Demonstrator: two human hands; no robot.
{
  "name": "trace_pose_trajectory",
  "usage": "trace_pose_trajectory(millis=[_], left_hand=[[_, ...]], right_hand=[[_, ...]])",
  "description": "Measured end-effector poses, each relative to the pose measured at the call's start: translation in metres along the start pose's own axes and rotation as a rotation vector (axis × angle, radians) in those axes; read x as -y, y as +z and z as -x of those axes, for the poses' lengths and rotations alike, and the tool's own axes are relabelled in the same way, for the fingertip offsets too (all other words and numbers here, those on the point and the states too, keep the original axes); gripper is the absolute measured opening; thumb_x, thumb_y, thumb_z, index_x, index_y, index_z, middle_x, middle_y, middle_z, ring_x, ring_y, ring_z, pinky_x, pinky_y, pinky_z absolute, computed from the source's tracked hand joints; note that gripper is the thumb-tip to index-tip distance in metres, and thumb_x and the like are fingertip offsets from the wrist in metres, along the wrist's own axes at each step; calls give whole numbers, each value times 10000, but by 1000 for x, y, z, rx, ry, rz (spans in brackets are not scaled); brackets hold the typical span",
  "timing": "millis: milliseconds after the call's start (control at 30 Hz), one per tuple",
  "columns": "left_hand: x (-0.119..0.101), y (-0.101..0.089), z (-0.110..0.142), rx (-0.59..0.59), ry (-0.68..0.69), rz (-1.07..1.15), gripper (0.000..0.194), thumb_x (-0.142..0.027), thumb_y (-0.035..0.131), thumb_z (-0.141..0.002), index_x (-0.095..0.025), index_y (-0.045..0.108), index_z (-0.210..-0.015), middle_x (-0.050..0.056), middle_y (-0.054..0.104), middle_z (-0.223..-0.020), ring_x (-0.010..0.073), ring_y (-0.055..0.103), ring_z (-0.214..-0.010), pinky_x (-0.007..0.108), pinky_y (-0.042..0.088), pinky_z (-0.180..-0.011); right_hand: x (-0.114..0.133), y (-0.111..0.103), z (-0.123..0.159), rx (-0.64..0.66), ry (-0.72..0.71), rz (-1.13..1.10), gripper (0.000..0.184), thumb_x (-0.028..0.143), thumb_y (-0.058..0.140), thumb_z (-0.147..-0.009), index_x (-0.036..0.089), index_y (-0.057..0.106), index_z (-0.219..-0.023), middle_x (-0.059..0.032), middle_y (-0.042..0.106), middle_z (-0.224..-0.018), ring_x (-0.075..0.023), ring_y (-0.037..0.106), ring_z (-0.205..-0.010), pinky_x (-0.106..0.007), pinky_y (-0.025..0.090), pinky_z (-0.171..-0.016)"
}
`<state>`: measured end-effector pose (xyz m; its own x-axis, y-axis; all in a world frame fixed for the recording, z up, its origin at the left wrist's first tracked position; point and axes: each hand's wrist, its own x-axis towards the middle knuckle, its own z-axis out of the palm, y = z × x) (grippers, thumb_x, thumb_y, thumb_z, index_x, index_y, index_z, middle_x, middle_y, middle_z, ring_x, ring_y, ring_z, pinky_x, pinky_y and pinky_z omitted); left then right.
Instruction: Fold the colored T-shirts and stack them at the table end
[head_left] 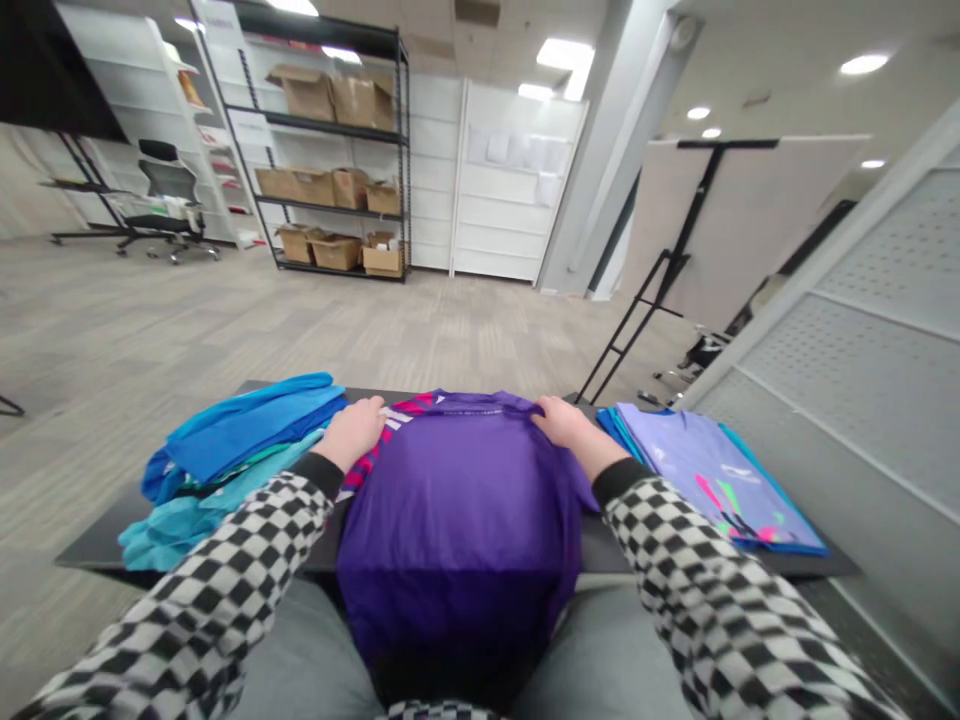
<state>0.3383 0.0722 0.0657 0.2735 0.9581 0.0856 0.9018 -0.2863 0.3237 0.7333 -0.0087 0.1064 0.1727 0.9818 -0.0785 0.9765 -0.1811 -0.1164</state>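
A purple T-shirt (457, 490) lies spread over the table, its collar at the far side and its lower part hanging over the near edge toward my lap. My left hand (356, 430) is closed on the shirt's left shoulder, beside a pink and dark patterned sleeve (397, 415). On the other shoulder, near the collar, my right hand (564, 422) pinches the purple cloth. Both sets of fingertips are partly hidden.
Loosely heaped blue and teal shirts (240, 440) lie on the table's left. Folded shirts, a lavender one (697, 455) on top, are stacked at right. Beyond the black table (112, 525) stand a board on a stand (739, 220) and a shelf with cardboard boxes (337, 250).
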Motion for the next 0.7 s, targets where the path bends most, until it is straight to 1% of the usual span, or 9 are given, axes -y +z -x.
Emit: trace_pose_trajectory(millis=[67, 100, 133, 167, 233, 300, 367, 500, 700], left_hand=[[-19, 33, 5, -60, 28, -37, 445, -267, 491, -1031, -150, 713, -1399, 209, 729, -1434, 344, 674, -1358, 475, 488, -1192], [-25, 52, 14, -89, 74, -56, 478, -282, 478, -1048, -165, 693, -1459, 195, 699, -1505, 332, 647, -1411, 469, 454, -1239], [-29, 71, 25, -88, 133, -67, 506, -325, 465, -1072, -179, 675, -1509, 180, 668, -1568, 324, 615, -1463, 468, 416, -1284], [-31, 89, 38, -64, 179, -79, 552, -404, 471, -1088, -192, 646, -1566, 170, 619, -1641, 342, 550, -1539, 505, 360, -1332], [-28, 118, 60, -3, 203, -105, 699, -599, 486, -1083, -233, 560, -1673, 144, 494, -1765, 403, 401, -1654, 598, 262, -1376], [-22, 132, 73, 51, 191, -130, 830, -731, 473, -1057, -260, 474, -1740, 123, 379, -1836, 442, 280, -1710, 647, 201, -1386], [-17, 135, 77, 87, 185, -147, 884, -775, 442, -1053, -259, 423, -1769, 119, 316, -1862, 442, 226, -1729, 644, 171, -1395], [-17, 128, 73, 134, 178, -147, 932, -820, 418, -1035, -265, 393, -1783, 107, 283, -1874, 442, 201, -1736, 665, 145, -1395], [-19, 132, 78, 117, 147, -123, 931, -825, 383, -1036, -269, 392, -1783, 109, 272, -1878, 470, 183, -1732, 726, 120, -1374]], right_hand=[[12, 38, 5, -129, 46, 44, 555, 353, 572, -1093, 137, 595, -1604, -217, 596, -1648, -353, 564, -1509, -479, 435, -1237], [16, 60, 14, -182, 48, 23, 615, 399, 517, -1123, 145, 509, -1683, -206, 527, -1717, -343, 504, -1570, -493, 390, -1283], [18, 83, 25, -206, 38, 0, 658, 469, 463, -1145, 164, 454, -1728, -185, 469, -1768, -334, 438, -1624, -508, 330, -1328], [18, 105, 38, -187, 24, -18, 712, 564, 429, -1148, 194, 416, -1757, -157, 408, -1811, -343, 354, -1676, -543, 264, -1361], [16, 142, 63, -95, 22, -38, 810, 706, 368, -1128, 243, 361, -1793, -106, 286, -1872, -363, 215, -1734, -604, 150, -1388], [13, 163, 80, -27, 29, -51, 871, 773, 331, -1107, 261, 320, -1811, -73, 199, -1898, -366, 134, -1754, -626, 78, -1394], [11, 170, 86, -6, 37, -64, 902, 793, 326, -1096, 256, 294, -1820, -62, 162, -1904, -354, 110, -1761, -623, 49, -1399], [9, 164, 84, 15, 53, -73, 947, 824, 343, -1075, 252, 273, -1826, -57, 133, -1908, -347, 88, -1765, -620, 41, -1402], [15, 161, 85, 21, 82, -64, 938, 825, 329, -1078, 265, 267, -1828, -45, 115, -1910, -343, 80, -1766, -630, 45, -1402]])
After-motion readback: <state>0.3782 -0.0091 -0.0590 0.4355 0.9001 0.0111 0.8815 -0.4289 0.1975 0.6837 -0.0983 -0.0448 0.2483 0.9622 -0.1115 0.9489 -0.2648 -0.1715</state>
